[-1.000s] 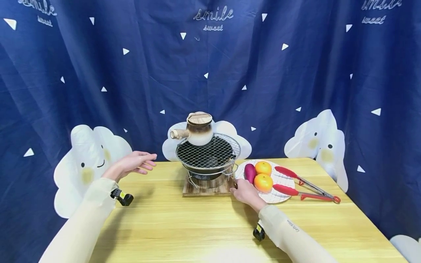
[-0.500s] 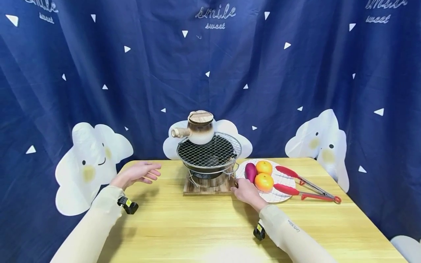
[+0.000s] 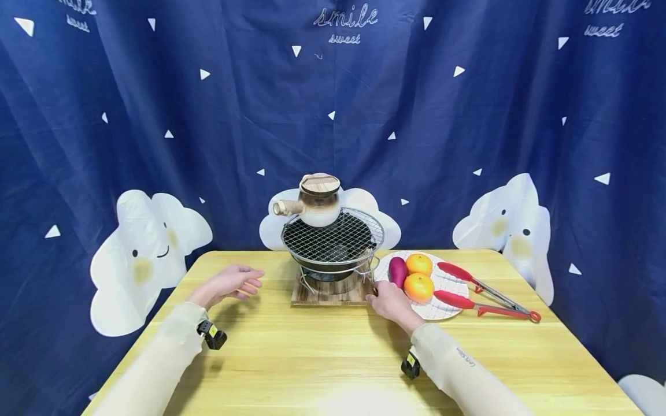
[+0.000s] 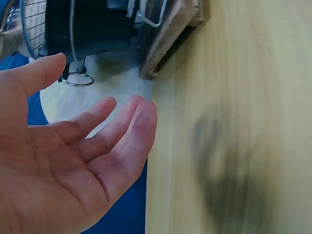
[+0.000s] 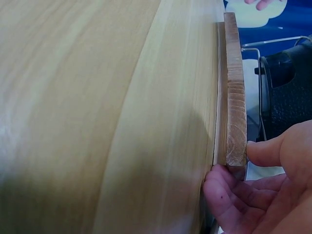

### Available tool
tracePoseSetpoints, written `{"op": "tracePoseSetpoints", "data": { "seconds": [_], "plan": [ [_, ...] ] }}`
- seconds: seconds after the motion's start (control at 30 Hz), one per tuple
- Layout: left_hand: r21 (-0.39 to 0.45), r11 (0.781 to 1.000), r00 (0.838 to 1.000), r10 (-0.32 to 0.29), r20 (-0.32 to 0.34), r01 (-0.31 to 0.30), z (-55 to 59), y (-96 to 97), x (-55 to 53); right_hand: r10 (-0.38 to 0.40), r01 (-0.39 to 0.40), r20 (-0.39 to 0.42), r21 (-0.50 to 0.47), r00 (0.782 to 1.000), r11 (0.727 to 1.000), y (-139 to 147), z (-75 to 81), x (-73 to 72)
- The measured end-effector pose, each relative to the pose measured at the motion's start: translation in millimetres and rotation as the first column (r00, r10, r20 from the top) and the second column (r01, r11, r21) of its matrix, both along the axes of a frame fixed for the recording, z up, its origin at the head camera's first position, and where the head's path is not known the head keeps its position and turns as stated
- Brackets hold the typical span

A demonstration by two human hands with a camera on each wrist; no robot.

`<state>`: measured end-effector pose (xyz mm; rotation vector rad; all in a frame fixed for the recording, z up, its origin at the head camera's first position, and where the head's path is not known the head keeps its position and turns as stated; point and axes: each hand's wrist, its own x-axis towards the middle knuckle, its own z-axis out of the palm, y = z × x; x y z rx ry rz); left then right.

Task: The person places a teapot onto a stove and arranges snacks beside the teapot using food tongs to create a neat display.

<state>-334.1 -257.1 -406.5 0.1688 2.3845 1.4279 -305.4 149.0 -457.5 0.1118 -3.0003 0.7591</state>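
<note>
My right hand [image 3: 391, 300] pinches the right front corner of a wooden board [image 5: 236, 97], thumb on top and fingers curled at its underside. On that board stands a round black grill [image 3: 333, 242] with a wire mesh top. A clay pot [image 3: 319, 209] with a side handle and a wooden lid sits at the back left of the mesh. My left hand [image 3: 229, 284] hovers over the table to the left of the board, holding nothing. Its palm shows in the left wrist view, the fingers [image 4: 122, 131] loosely bent and apart from the board.
Right of the grill lies a white checked plate [image 3: 442, 309] bearing a purple eggplant-shaped item [image 3: 398, 271] and two oranges [image 3: 418, 288]. Red-tipped tongs [image 3: 502, 312] rest across its right side. A blue curtain [image 3: 333, 133] hangs behind the wooden table [image 3: 312, 358].
My left hand has moved lower and to the right, closer to the board. The right hand keeps its grip on the corner. The whole head view has shifted slightly.
</note>
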Motion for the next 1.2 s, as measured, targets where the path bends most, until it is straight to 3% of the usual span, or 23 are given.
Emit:
{"op": "tracePoseSetpoints", "data": {
  "seconds": [0.3,0.67,1.2],
  "plan": [
    [0.037,0.999,1.000,0.001,0.009,-0.001,-20.5,7.9,-3.2,-0.007,0.007,0.001,-0.003,1.000,1.000,0,0.0,0.0],
    [0.092,0.995,0.999,-0.030,0.018,0.028,-29.8,24.7,1.4,0.003,-0.003,-0.011,-0.006,1.000,1.000,1,-2.0,-1.5],
    [0.125,0.992,1.000,-0.030,-0.007,0.030,-47.2,51.6,-3.7,0.018,-0.018,-0.030,-0.013,0.999,1.000,2,-2.8,-0.5]
  ]
}}
